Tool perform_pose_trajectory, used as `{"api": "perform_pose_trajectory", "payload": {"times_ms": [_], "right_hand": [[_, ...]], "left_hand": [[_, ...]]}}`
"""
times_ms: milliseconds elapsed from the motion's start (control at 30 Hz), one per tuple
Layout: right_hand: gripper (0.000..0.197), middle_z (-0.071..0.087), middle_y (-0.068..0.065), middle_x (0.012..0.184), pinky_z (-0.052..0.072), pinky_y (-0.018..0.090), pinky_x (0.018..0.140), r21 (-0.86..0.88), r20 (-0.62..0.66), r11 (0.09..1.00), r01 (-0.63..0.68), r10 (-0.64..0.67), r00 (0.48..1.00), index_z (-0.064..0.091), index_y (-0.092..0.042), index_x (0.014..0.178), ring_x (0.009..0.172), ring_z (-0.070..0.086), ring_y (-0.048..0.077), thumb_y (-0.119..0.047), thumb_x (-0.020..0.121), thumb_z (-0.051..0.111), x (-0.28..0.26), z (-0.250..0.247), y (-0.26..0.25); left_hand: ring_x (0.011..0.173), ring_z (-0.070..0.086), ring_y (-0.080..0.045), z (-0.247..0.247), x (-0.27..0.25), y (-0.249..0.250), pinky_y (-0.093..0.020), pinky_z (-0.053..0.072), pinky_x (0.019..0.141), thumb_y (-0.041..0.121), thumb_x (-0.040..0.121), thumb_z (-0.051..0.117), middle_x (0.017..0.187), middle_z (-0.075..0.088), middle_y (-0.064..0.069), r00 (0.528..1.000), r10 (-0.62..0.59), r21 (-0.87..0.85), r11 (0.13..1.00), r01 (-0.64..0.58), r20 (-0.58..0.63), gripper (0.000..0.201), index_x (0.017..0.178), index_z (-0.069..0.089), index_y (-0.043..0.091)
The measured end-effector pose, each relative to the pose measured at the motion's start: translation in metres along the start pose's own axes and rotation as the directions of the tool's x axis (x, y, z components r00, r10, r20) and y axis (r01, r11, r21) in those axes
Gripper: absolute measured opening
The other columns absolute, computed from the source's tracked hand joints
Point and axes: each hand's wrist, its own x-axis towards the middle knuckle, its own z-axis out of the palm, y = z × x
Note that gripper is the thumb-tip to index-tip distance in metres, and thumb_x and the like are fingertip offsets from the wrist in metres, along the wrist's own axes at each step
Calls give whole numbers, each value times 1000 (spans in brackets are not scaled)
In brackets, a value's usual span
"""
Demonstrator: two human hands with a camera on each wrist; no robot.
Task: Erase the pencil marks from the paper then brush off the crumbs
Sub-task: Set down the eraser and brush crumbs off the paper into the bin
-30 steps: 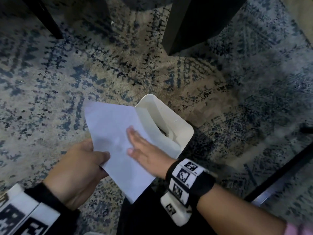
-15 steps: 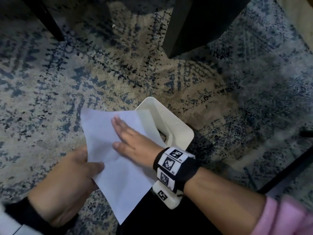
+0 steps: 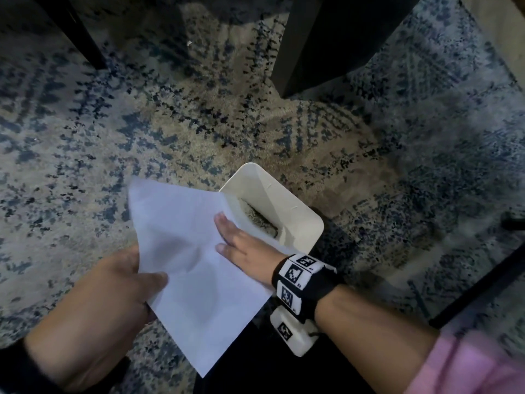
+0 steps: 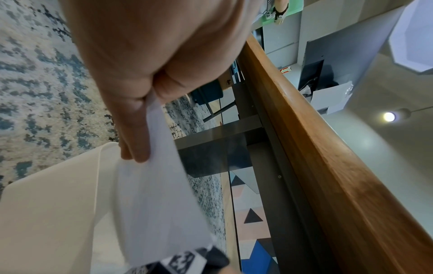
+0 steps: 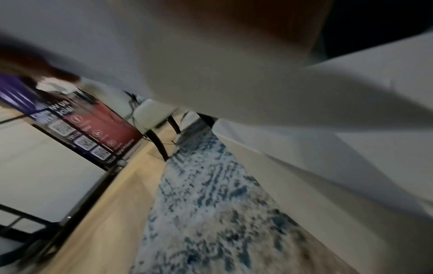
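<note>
A white sheet of paper (image 3: 184, 251) is held tilted over a white bin (image 3: 287, 206) standing on the carpet. My left hand (image 3: 113, 291) pinches the sheet's left edge between thumb and fingers; the left wrist view shows the same paper (image 4: 161, 185) and pinch by the left hand (image 4: 145, 100). My right hand (image 3: 244, 245) lies flat on the sheet's right side, fingers straight, beside the bin's opening. No pencil marks or crumbs show on the paper. In the right wrist view the paper (image 5: 211, 55) fills the blurred upper part.
A blue and beige patterned carpet (image 3: 142, 123) covers the floor. Dark table legs (image 3: 312, 44) stand behind the bin, with another thin leg (image 3: 85, 38) at the upper left. A wooden table edge (image 4: 328, 166) runs close by on my left wrist's side.
My right hand swept left across the sheet, then came back right toward the bin. My left hand kept its pinch on the paper's edge.
</note>
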Motion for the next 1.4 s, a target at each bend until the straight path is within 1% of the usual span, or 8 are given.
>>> {"api": "perform_pose_trajectory", "payload": {"times_ms": [167, 333, 433, 667, 900, 1100, 1300, 1400], "right_hand": [[60, -2, 8, 160, 7, 36, 118, -171, 14, 889, -424, 433, 901, 4, -8, 151, 147, 5, 24, -38, 102, 23, -5, -26, 35], [63, -11, 2, 158, -5, 32, 118, -151, -151, 985, -81, 58, 987, -4, -14, 150, 145, -12, 13, -35, 102, 30, -22, -26, -30], [62, -15, -10, 156, -10, 25, 115, 2, -21, 982, 190, -190, 982, -12, -29, 144, 141, -17, 2, -42, 99, 29, -44, 3, -65], [58, 0, 4, 160, 6, 29, 117, 10, -14, 905, -425, 425, 905, 6, -13, 152, 147, 3, 15, -38, 103, 23, -46, -15, 33], [61, -5, -14, 156, -3, 24, 117, 80, -191, 997, -6, 21, 981, 0, -21, 151, 142, -8, 1, -38, 101, 32, -21, -14, -18], [58, -6, 1, 160, -6, 41, 117, -341, -148, 823, -455, 431, 890, 2, -14, 151, 147, -6, 16, -36, 102, 23, -8, -35, 31], [61, -11, -4, 158, -14, 31, 113, -349, -287, 918, -189, 87, 954, -4, -18, 151, 145, -13, 10, -30, 102, 30, -18, -24, -9], [56, -2, -2, 160, -8, 36, 116, -317, -174, 935, -156, 104, 979, 2, -16, 151, 146, -6, 13, -30, 103, 27, -19, -17, -5]], "left_hand": [[67, 72, -16, -9, -1, 2, -31, 55, 55, -8, 88, 38, 74, 76, 5, 999, 16, 7, 1000, -15, -36, 35, 85, 63, 16], [83, 70, -27, 5, 4, 4, -42, 53, 75, -9, 89, 36, 91, 75, -9, 999, -10, 3, 1000, 10, -49, 33, 100, 62, 7], [83, 70, -24, 13, 8, 6, -33, 59, 61, -10, 89, 32, 95, 74, -9, 999, 12, -59, 998, -14, -35, 37, 106, 60, 8], [74, 71, -18, -1, 3, 11, -33, 57, 58, -9, 88, 35, 82, 76, 0, 1000, 10, -81, 997, -11, -17, 36, 94, 63, 11], [76, 71, -19, -2, 7, 9, -35, 54, 61, -9, 88, 36, 84, 76, 0, 999, 20, -4, 1000, -19, 26, 35, 93, 64, 12], [65, 71, -16, -28, 8, 7, -32, 50, 57, -10, 84, 38, 75, 76, 3, 997, 69, 36, 997, -68, -27, 36, 84, 65, 14], [60, 70, -16, -36, 15, 8, -50, 54, 65, -9, 86, 38, 78, 76, 4, 999, 31, 113, 993, -32, 9, 34, 86, 63, 15], [63, 71, -17, -23, 4, 24, -27, 53, 42, -4, 76, 50, 74, 76, 2, 995, 64, 75, 995, -69, 72, 27, 78, 70, 13]]}}
